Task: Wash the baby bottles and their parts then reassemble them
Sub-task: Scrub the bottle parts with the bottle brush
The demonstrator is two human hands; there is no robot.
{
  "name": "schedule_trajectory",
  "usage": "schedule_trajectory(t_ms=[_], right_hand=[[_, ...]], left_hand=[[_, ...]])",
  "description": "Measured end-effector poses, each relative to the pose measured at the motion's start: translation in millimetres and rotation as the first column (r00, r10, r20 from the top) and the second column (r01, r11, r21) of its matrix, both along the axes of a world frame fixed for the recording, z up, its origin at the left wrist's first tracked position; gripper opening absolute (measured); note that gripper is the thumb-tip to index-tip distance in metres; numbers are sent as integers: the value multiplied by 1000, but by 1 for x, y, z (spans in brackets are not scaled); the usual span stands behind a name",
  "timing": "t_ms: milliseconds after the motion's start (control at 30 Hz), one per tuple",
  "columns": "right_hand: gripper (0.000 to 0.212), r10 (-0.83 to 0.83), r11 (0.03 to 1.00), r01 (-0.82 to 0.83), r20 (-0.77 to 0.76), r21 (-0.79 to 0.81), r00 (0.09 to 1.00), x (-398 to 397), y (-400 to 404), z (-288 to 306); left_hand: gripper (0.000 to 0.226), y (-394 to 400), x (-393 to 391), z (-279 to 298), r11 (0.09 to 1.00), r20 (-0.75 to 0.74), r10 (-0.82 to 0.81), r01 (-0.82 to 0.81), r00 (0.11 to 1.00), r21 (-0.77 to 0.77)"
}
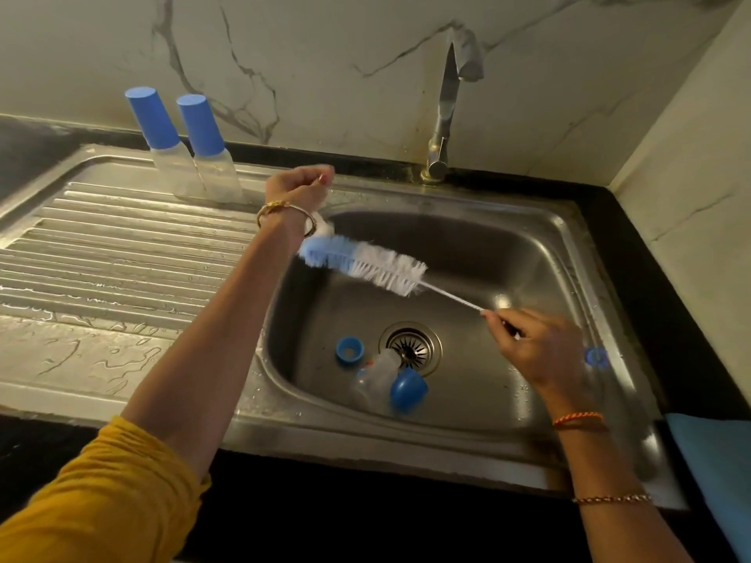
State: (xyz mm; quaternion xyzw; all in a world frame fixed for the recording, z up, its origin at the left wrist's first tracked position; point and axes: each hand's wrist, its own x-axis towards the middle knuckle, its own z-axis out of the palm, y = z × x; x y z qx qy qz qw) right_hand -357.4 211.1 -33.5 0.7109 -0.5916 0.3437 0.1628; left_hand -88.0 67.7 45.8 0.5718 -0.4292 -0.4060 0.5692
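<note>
Stainless steel sink basin [467,253] taken as landmark. Above its middle, a long bottle brush with blue and white bristles [365,264] on a thin twisted-wire stem, lying slantwise. Right hand [540,347], over the basin's right side, pinches the stem's end between curled fingers [498,321]. Left hand [298,188], over the basin's upper-left rim, fingers curled; a small white piece shows under the wrist, what they hold cannot be told. On the basin floor, just beside the round drain strainer [410,345]: a clear plastic baby bottle [376,377] lying on its side, a blue dome cap [408,390] touching it, a blue screw ring [348,350] left of the drain. Left of the basin, on the ribbed steel draining surface [122,253], two capped clear bottles with blue tops [185,144] stand upright, side by side. Chrome tap [443,115] behind the basin.
</note>
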Motion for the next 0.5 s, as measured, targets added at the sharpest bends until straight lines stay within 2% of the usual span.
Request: schedule_trajectory(t_ms=[67, 100, 267, 400, 500], right_hand=[[34, 17, 1000, -17, 1, 15, 1000, 10, 0, -1], [34, 17, 1000, -18, 18, 24, 1000, 12, 0, -2], [37, -81, 996, 77, 91, 47, 993, -7, 1, 0], [41, -203, 974, 190, 104, 125, 974, -21, 2, 5], [38, -295, 932, 247, 159, 264, 942, -29, 3, 8]], left_hand=[[19, -1, -11, 2, 999, -166, 0, -7, 986, -39], [20, -2, -15, 2, 999, -199, 10, -19, 980, -46], [24, -10, -1, -16, 995, 68, 97, -98, 993, 5], [26, -8, 6, -35, 986, 90, 154, -159, 984, 51], [27, -6, -3, -57, 980, 56, 144, -151, 988, 133]])
